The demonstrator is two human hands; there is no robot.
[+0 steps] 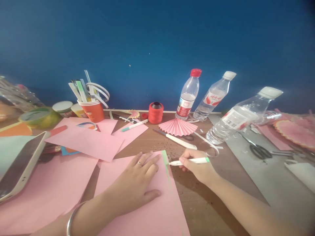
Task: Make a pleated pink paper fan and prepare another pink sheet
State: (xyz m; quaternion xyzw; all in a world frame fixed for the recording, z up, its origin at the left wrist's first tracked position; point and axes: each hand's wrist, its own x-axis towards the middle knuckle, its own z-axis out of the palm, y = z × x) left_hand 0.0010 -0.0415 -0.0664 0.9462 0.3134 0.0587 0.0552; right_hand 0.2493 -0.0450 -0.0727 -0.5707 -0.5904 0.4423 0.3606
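My left hand lies spread on a pink sheet of paper, fingers apart, with a ring on one finger. In my right hand is a white marker with a green end, pinched between thumb and fingers. Its tip touches the sheet's right edge, near the top. A green band is coloured there, wide at the top corner and thinning to a faint line further down. Just beyond my right hand lie a white-handled knife and a folded pink paper fan.
Three water bottles stand at the back right, near scissors on a grey mat. Red thread and a red cup of markers stand at the back. A phone and more pink sheets are left.
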